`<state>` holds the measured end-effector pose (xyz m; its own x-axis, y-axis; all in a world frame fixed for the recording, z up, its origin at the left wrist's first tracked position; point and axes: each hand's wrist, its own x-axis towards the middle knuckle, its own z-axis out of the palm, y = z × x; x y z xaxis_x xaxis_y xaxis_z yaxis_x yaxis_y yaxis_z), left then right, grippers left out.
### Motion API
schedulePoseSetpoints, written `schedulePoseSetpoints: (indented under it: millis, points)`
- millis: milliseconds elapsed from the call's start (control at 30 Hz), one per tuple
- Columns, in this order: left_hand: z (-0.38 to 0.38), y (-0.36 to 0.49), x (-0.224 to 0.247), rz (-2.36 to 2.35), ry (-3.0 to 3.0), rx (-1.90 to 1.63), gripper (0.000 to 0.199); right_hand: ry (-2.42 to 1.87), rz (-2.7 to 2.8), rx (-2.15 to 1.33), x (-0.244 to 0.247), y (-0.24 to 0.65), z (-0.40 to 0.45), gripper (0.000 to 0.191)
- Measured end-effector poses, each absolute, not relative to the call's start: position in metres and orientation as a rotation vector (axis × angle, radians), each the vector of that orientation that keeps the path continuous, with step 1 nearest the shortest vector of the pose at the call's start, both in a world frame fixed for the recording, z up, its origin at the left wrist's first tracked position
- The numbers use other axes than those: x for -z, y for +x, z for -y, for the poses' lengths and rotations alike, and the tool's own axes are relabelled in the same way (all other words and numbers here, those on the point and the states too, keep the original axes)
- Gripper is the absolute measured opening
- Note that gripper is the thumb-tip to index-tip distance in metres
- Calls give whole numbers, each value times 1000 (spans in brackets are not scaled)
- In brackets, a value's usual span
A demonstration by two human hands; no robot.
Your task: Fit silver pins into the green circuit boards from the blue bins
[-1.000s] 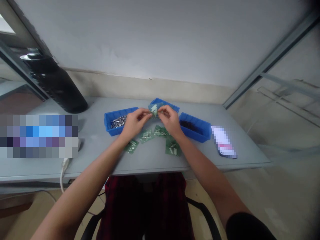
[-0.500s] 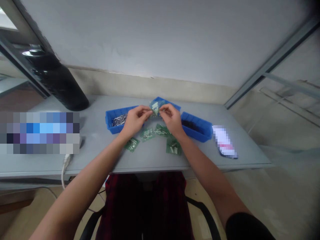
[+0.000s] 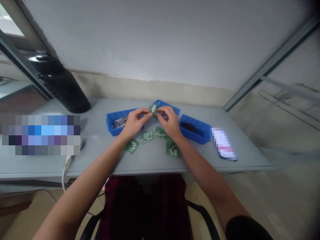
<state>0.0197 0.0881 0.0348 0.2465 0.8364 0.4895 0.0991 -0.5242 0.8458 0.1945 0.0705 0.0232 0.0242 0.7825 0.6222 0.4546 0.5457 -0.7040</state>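
Between my two hands, a small clear green-tinted plastic bag with white pieces in it is held up in front of the middle blue bin. My left hand pinches its left side between thumb and fingers. On the right side, the fingers of my right hand are closed on the same bag. Several similar filled bags lie on the table below, among them a bag near the centre and a bag by my right wrist. My fingers partly hide the held bag.
The left blue bin contains slim silver metal pieces, and the right blue bin dark small parts. A black bottle stands at the back left. A phone-like object, blurred out, lies at right; a white cable hangs off the left front edge.
The bag was spread out more between my hands; now it looks narrower and more bunched. My right fingers have come slightly closer to the left ones. The whole view has shifted a little.
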Motion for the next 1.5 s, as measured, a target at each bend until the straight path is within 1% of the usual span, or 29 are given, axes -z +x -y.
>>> schedulePoseSetpoints:
  millis: [67, 133, 300, 367, 467, 533, 633, 667, 800, 867, 1067, 1133, 1233, 1267, 1333, 1400, 1500]
  points:
    - [-89, 20, -33, -807, 1830, -1354, 19, -1083, 1648, -288, -23, 194, -71, 17]
    - [-91, 21, -30, -767, 1803, -1363, 19, -1074, 1686, -328, -23, 193, -70, 23]
    - [-91, 19, -29, -730, 1792, -1308, 23, -994, 1760, -680, -23, 188, -64, 44]
    - [-90, 19, -30, -730, 1819, -1291, 23, -988, 1722, -727, -21, 186, -65, 42]
    - [-88, 21, -32, -745, 1799, -1338, 20, -994, 1633, -753, -19, 186, -68, 26]
    - [-88, 22, -33, -743, 1708, -1382, 19, -990, 1574, -786, -18, 188, -69, 20]
    - [-90, 21, -34, -739, 1586, -1392, 33, -982, 1527, -814, -18, 190, -70, 18]
    - [-91, 20, -35, -751, 1580, -1384, 34, -980, 1524, -815, -18, 190, -69, 18]
    - [-92, 19, -35, -822, 1612, -1352, 20, -983, 1511, -798, -20, 189, -66, 18]
    - [-92, 20, -34, -827, 1602, -1352, 18, -997, 1508, -786, -20, 190, -66, 20]
    - [-90, 21, -34, -832, 1608, -1350, 19, -1053, 1541, -735, -19, 193, -70, 27]
    - [-89, 21, -34, -825, 1621, -1334, 21, -1091, 1497, -652, -18, 193, -73, 27]
    - [-89, 21, -34, -789, 1626, -1309, 27, -1134, 1426, -499, -17, 195, -77, 34]
    - [-89, 21, -33, -785, 1629, -1303, 29, -1134, 1442, -488, -16, 195, -77, 32]
    - [-90, 20, -32, -798, 1641, -1302, 29, -1097, 1522, -547, -17, 195, -75, 24]
    - [-90, 19, -32, -819, 1666, -1298, 27, -1032, 1606, -663, -18, 194, -72, 23]
    - [-87, 17, -36, -831, 1740, -1262, 26, -1014, 1639, -756, -19, 191, -68, 37]
